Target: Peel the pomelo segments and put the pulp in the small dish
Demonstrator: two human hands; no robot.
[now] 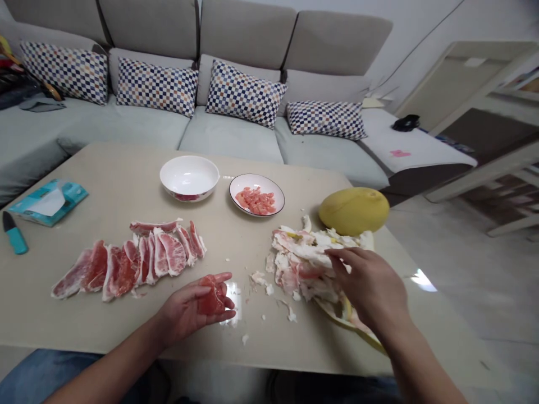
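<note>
My left hand (193, 306) is palm up over the front of the table, its thumb and fingers around a peeled red pomelo segment (211, 296). My right hand (370, 286) hovers at the heap of pomelo peel and pith (301, 255), with thumb and fingertips pinched together. Whatever is between those fingertips blends into the white pith behind. To the left lies a row of pomelo segments (168, 249), still in pale membrane. Small pink pulp pieces (256, 200) sit on a dark-rimmed plate (275, 193) farther back.
A white bowl (189, 175) stands left of the plate. A whole yellow pomelo (354, 210) rests behind the peel heap. At the far left are a tissue pack (50, 202) and a teal-handled knife (16, 235). Pith crumbs dot the table (168, 342); a sofa (231, 134) is beyond.
</note>
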